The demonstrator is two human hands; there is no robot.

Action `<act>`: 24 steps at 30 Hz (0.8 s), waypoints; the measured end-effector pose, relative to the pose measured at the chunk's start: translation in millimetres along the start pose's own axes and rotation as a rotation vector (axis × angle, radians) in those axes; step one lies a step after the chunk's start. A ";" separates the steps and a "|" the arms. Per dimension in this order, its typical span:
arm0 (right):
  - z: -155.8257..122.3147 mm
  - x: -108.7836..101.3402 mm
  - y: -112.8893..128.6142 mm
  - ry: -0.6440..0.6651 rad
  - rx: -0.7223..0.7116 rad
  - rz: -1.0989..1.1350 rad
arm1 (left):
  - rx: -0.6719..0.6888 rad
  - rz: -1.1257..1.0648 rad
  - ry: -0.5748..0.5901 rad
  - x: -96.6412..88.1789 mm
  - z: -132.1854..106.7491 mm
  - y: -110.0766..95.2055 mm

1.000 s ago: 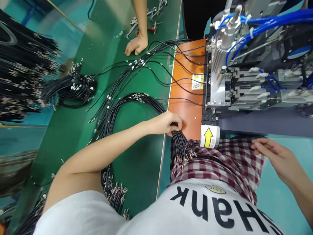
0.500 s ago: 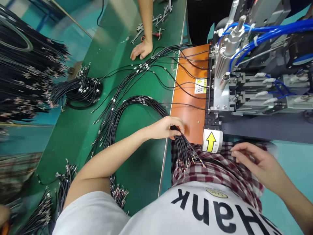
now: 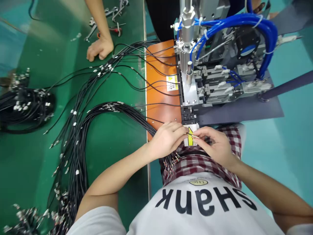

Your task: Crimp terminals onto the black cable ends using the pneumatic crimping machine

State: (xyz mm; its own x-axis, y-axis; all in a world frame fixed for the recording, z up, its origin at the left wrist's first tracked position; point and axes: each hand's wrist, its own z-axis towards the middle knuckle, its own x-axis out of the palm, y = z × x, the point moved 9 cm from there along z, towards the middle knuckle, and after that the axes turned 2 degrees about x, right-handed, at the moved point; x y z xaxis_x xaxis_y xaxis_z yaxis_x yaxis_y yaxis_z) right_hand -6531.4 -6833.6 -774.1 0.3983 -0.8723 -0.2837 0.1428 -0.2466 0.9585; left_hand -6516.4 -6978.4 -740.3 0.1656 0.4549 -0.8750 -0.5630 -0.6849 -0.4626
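Note:
My left hand (image 3: 168,139) is closed at the front edge of the orange plate, pinching one black cable near its end. Opposite it, my right hand (image 3: 215,143) has thumb and finger closed on the thin stripped wires (image 3: 195,136) of that same cable. The fingertips of both hands nearly meet above a white label with a yellow arrow (image 3: 190,140). A thick bundle of black cables (image 3: 132,112) arches over the green table and runs beneath my left hand. Its loose coloured wire ends (image 3: 171,162) hang over my lap.
An orange plate (image 3: 160,112) carries several cables into a machine (image 3: 193,78) with blue air hoses (image 3: 244,21). Another person's hand (image 3: 100,49) rests on the green table (image 3: 114,140), near wrenches (image 3: 110,13). Coiled cables (image 3: 26,104) lie at the left.
My right hand has moved left to meet my left hand and taken hold of the cable's wire ends. My left hand now holds a single cable out. The view has shifted right.

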 end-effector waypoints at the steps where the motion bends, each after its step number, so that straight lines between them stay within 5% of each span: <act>1: 1.4 -2.9 -6.6 -0.007 0.043 0.033 | 0.020 -0.017 -0.022 3.8 2.6 -1.0; 5: 7.1 -7.2 -29.3 -0.004 0.206 0.172 | 0.007 0.083 -0.071 13.7 6.9 4.2; 9: 19.0 -10.7 -28.6 -0.055 0.213 0.155 | -0.061 0.117 -0.064 15.0 14.7 4.0; 12: 28.4 -12.7 -25.6 -0.053 0.197 0.160 | -0.105 -0.046 -0.052 12.6 25.5 3.3; 17: 35.4 -15.3 -47.9 -0.020 0.322 0.474 | -0.213 -0.412 -0.120 7.4 33.9 16.6; 24: 41.8 -1.5 -64.7 0.089 0.377 0.617 | -0.301 -0.512 -0.150 13.5 28.9 25.9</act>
State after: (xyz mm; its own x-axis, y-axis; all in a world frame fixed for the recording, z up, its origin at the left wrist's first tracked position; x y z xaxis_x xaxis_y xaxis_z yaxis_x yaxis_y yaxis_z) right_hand -6579.0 -6834.1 -834.6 0.3801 -0.8658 0.3255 -0.4469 0.1362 0.8842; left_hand -6552.1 -6973.6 -760.0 0.2263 0.8292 -0.5111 -0.1845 -0.4787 -0.8584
